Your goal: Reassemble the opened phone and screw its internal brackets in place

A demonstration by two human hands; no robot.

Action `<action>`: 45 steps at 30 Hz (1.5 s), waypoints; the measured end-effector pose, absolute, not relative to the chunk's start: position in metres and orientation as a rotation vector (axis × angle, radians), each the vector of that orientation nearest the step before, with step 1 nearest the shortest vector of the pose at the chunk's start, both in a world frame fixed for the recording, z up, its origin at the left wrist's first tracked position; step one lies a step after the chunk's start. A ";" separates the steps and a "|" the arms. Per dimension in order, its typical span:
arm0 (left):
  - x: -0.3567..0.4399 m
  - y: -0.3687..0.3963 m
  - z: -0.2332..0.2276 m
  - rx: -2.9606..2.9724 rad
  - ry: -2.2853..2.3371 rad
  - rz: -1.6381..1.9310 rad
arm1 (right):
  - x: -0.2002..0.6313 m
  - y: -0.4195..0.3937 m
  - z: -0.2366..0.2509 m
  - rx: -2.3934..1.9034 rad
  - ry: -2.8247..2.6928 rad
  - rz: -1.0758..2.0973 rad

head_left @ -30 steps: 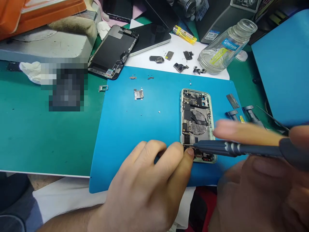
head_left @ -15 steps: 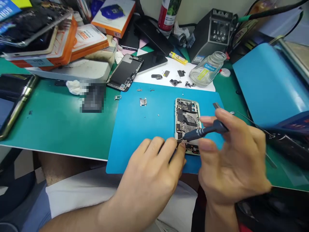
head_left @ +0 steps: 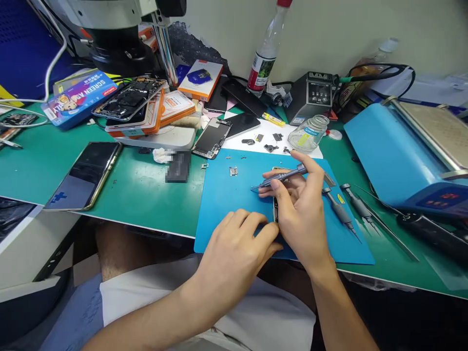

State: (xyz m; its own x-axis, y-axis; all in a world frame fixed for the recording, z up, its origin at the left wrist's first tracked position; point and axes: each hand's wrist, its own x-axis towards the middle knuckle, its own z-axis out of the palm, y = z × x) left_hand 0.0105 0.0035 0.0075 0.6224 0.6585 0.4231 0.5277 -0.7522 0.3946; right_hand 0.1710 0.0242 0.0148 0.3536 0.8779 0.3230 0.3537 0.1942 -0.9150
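Observation:
An opened phone (head_left: 275,210) lies on the blue mat (head_left: 219,219), mostly hidden under my right hand. Curled fingers of my left hand (head_left: 237,243) grip its lower left corner. My right hand (head_left: 302,204) holds a slim grey screwdriver (head_left: 283,179) between thumb and fingers, its cap end against the index finger. The screwdriver's tip points left, over or on the mat beside the phone; whether it touches is unclear. Left of the tip, a small metal part (head_left: 233,171) lies on the mat. Beyond the mat's top edge, small phone parts (head_left: 271,147) rest on white paper.
Two more screwdrivers (head_left: 341,214) and tweezers (head_left: 389,229) lie to the right, before a blue machine (head_left: 395,151). A glass jar (head_left: 309,134) and a loose screen (head_left: 212,138) are at the back. Another phone (head_left: 86,175) lies at left, below stacked boxes (head_left: 135,129).
My right hand has swung left across the phone, carrying the screwdriver's tip from the phone's lower part to beside its left edge. My left hand stays at the corner. The view has tilted up.

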 end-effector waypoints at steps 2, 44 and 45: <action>0.018 0.008 0.008 2.613 1.025 0.826 | 0.170 0.024 0.014 -1.387 -1.195 0.527; 0.011 0.025 0.017 1.715 0.678 1.077 | 0.175 -0.020 0.015 -1.068 -0.742 0.820; 0.010 0.025 0.017 1.711 0.685 1.088 | 0.175 -0.020 0.015 -1.068 -0.741 0.824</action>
State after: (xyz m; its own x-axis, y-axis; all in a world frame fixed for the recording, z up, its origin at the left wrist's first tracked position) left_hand 0.0102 0.0250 0.0168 0.4445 0.8222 0.3555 -0.0342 -0.3810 0.9239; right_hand 0.1753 -0.0202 0.0153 0.4978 0.8587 0.1217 -0.2113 0.2562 -0.9433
